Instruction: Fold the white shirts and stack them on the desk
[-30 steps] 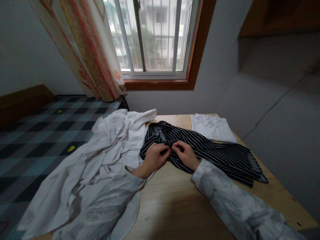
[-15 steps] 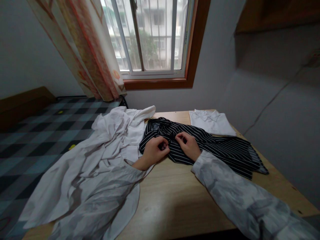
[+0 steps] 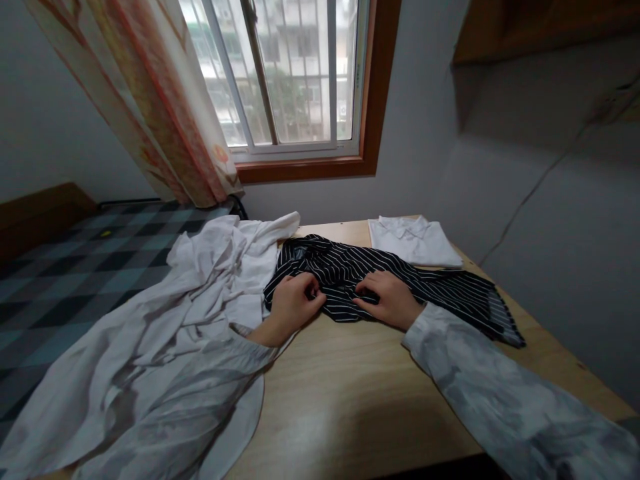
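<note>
A black shirt with thin white stripes (image 3: 345, 263) lies rumpled on the wooden table (image 3: 320, 393), stretched out toward the right. My left hand (image 3: 294, 301) has its fingers curled in a pinch on the shirt's near edge, close to its left end. Further right, my right hand (image 3: 389, 297) pinches the same shirt, thumb and fingers drawn together over the striped cloth. Between the two hands the near edge of the fabric shows. The exact cloth between my fingertips is partly hidden.
A crumpled white garment (image 3: 210, 293) spreads over the table's left side and onto the checked bed (image 3: 65, 287), under my left sleeve. A folded white shirt (image 3: 415, 241) lies at the back right. Behind are a window (image 3: 280, 87) and a curtain (image 3: 150, 100).
My right hand has moved right, widening the gap between my hands, and the cloth between them lies flatter. My left hand stays near the shirt's left end. The view has shifted slightly.
</note>
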{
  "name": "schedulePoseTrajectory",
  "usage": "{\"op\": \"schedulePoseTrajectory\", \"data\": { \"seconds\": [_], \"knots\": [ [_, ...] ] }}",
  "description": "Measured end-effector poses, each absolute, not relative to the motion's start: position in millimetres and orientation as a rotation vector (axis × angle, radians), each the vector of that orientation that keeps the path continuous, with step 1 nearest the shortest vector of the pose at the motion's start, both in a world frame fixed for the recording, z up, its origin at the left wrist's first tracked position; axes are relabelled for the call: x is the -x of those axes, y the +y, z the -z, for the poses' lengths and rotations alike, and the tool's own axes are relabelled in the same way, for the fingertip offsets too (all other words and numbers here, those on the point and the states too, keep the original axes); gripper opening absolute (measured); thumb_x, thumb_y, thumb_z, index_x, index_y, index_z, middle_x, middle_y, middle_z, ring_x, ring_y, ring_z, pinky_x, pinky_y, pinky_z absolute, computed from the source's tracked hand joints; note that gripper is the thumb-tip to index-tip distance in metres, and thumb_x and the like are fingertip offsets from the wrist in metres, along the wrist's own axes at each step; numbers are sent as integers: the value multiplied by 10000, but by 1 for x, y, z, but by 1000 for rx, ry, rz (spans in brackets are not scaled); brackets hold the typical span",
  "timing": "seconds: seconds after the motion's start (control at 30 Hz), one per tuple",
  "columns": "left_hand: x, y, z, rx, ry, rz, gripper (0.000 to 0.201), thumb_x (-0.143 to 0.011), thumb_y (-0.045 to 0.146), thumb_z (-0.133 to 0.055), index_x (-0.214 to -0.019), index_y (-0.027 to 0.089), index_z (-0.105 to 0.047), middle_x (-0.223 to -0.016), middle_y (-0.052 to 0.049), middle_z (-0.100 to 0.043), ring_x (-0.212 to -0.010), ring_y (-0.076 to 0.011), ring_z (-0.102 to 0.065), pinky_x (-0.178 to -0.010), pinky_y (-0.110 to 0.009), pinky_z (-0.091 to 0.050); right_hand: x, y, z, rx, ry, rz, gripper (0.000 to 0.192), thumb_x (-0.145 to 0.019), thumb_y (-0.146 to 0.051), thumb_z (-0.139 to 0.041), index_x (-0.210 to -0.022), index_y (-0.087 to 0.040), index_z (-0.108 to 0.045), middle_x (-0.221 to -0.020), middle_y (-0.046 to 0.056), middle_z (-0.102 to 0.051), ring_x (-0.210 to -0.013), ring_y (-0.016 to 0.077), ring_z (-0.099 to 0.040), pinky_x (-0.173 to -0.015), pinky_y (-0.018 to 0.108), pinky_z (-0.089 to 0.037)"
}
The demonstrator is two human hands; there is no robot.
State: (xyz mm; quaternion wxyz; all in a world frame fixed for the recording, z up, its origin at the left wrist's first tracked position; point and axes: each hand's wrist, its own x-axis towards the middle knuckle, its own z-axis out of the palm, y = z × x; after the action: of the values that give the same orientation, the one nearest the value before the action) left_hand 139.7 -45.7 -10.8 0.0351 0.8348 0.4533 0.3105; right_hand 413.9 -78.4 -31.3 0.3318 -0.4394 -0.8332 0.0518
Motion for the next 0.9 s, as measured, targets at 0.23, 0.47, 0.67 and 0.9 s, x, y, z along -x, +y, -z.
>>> {"op": "schedulePoseTrajectory", "data": {
  "seconds": [0.23,0.47,0.67,0.9],
  "knots": [
    [-148,-62,-11,-2888,1287,-907,80,-923,256,-664,-849,225,-658,-868,-51,-729,-819,-223,-637,-881,-416,-426,-406,-80,32,1125,-2213,-84,100,-988,-264,-690,-929,-242,-768,-929,90,-757,-920,279,-653,-920,441,-457],
    [-188,-70,0,-2725,1245,-805,260,-1012,372,-651,-805,219,-681,-815,-28,-737,-718,-188,-627,-779,-374,-427,-407,-66,36,1176,-1918,-326,159,-1033,-294,-639,-911,-228,-716,-897,58,-747,-809,222,-647,-771,369,-475],
    [-193,-64,12,-2535,1223,-836,270,-1026,430,-667,-869,213,-702,-847,-18,-758,-756,-183,-655,-768,-347,-425,-403,-68,35,1021,-1893,-568,200,-1071,-321,-612,-936,-211,-711,-955,62,-749,-906,221,-672,-851,361,-510],
    [-187,-58,20,-2491,1142,-844,102,-946,237,-730,-847,216,-741,-804,6,-777,-703,-168,-655,-797,-356,-426,-400,-70,33,1012,-1827,-691,184,-1075,-345,-626,-969,-220,-709,-983,53,-757,-943,223,-691,-882,361,-520]
  ]
}}
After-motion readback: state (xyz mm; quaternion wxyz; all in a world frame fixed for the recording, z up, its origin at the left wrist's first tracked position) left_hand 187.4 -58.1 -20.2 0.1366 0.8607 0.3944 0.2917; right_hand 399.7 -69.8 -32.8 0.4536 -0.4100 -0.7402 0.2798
